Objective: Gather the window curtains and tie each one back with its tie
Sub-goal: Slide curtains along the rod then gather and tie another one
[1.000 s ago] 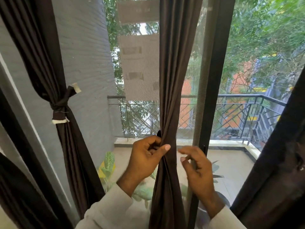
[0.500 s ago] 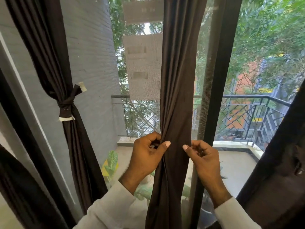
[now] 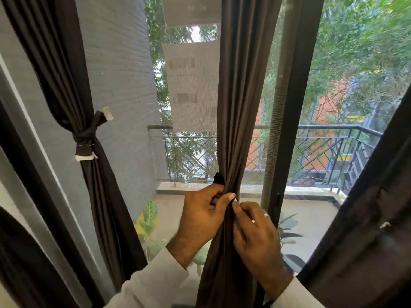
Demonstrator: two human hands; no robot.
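At the window's centre I have the middle curtain (image 3: 242, 107) hanging upright, bunched between my hands: left hand (image 3: 200, 221) clenched round it and the tie (image 3: 219, 180) end poking up, right hand (image 3: 255, 232) pinching the fold beside it

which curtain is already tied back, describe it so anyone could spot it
Start at the grey brick wall outside the window's left side. Hanging before it is a dark brown fabric curtain, cinched at mid-height. Unlike the middle curtain gripped by both hands, it wears a knotted brown tie with white ends.
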